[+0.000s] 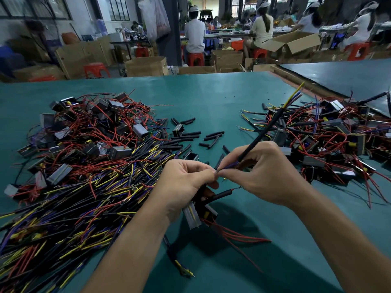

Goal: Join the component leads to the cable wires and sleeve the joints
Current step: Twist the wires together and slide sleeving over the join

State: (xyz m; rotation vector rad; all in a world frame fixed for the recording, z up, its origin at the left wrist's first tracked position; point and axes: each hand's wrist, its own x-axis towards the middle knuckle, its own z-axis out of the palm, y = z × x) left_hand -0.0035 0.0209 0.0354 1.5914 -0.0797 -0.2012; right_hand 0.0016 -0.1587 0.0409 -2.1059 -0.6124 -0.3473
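Fingers (pixel 211 174) of the left hand (pixel 186 182) and right hand (pixel 264 176) pinch the cable wires (pixel 229 166) between them. The black cable (pixel 266 132) rises toward 1 o'clock, and the component (pixel 191 215) hangs at 6 o'clock under the left palm.

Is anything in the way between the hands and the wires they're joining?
Nothing visible does. The left hand and right hand already pinch the wire ends together at their fingertips. One sleeve lies just below, clear of that joint.
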